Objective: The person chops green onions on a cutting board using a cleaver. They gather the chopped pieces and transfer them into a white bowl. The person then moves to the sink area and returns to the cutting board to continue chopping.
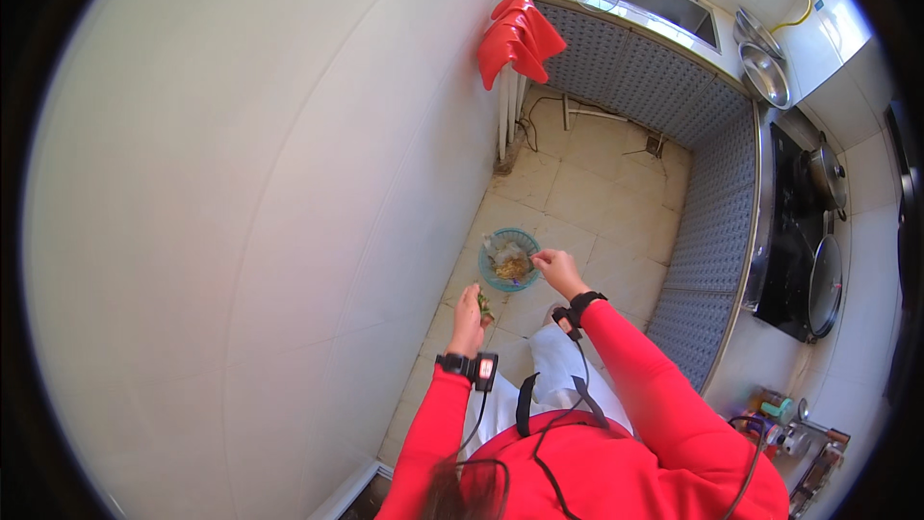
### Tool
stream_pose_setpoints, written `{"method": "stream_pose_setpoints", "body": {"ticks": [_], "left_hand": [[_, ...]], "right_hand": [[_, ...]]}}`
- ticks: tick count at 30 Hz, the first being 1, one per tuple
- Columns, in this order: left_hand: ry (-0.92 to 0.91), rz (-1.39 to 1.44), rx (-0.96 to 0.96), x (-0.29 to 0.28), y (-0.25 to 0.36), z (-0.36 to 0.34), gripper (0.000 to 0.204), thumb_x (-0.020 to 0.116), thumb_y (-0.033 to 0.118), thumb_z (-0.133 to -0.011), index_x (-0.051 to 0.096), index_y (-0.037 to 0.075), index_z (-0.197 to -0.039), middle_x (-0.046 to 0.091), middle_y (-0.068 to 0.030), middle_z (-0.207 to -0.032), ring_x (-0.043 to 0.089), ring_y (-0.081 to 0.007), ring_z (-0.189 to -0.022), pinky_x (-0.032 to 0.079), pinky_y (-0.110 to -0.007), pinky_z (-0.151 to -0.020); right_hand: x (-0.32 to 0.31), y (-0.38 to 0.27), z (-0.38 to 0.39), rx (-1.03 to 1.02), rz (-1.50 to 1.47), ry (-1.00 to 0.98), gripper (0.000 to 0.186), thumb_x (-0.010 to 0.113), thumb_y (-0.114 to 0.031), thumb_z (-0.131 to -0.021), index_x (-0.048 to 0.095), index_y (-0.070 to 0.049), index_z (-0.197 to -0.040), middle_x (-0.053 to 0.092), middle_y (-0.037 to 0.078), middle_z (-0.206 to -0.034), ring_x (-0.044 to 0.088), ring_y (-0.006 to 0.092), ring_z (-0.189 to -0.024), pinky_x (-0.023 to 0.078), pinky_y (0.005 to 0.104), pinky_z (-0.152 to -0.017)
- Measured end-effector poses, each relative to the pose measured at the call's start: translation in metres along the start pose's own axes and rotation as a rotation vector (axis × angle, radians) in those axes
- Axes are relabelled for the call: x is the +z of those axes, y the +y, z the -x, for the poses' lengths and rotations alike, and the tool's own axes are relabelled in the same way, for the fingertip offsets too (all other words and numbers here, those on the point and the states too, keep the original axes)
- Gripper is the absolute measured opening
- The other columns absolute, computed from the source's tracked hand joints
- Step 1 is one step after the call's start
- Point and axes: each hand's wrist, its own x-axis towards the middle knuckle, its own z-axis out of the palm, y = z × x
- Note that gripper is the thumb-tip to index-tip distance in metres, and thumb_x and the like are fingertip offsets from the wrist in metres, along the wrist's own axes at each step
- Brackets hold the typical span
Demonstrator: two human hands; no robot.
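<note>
My left hand is closed around a small bunch of green leafy stalks, which shows along its inner side. Their exact kind is too small to tell. My right hand has its fingertips pinched together at the right rim of a teal plastic waste basket. Whatever the right fingers hold, if anything, cannot be made out. Inside the basket lie a pale plastic bag and yellowish-brown scraps. The basket stands on the tiled floor, ahead of my legs and a little beyond my left hand.
A white tiled wall runs close along my left. Red cloth hangs above white pipes farther on. Patterned cabinets carry a sink at the back and a black stove with a pot on the right.
</note>
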Motion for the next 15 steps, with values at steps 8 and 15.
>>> {"method": "stream_pose_setpoints", "body": {"ticks": [8, 15], "left_hand": [[0.068, 0.184, -0.518, 0.028, -0.047, -0.140, 0.081, 0.055, 0.053, -0.099, 0.018, 0.016, -0.161, 0.019, -0.0081, -0.166, 0.050, -0.0363, -0.130, 0.046, -0.061, -0.102], [-0.023, 0.441, -0.481, 0.030, -0.050, -0.144, 0.097, 0.040, 0.070, -0.098, -0.013, 0.020, -0.162, -0.010, -0.0099, -0.170, 0.018, -0.0456, -0.152, 0.028, -0.069, -0.114]], "right_hand": [[-0.078, 0.059, 0.001, 0.070, -0.143, -0.055, 0.027, 0.067, -0.026, -0.092, 0.076, -0.002, -0.101, 0.074, 0.019, -0.093, 0.073, 0.0312, -0.087, 0.056, 0.0392, -0.080], [-0.050, 0.057, 0.019, -0.017, -0.347, -0.366, 0.032, 0.059, -0.028, -0.100, 0.071, -0.005, -0.119, 0.073, 0.017, -0.114, 0.069, 0.0311, -0.106, 0.052, 0.0367, -0.093]]}}
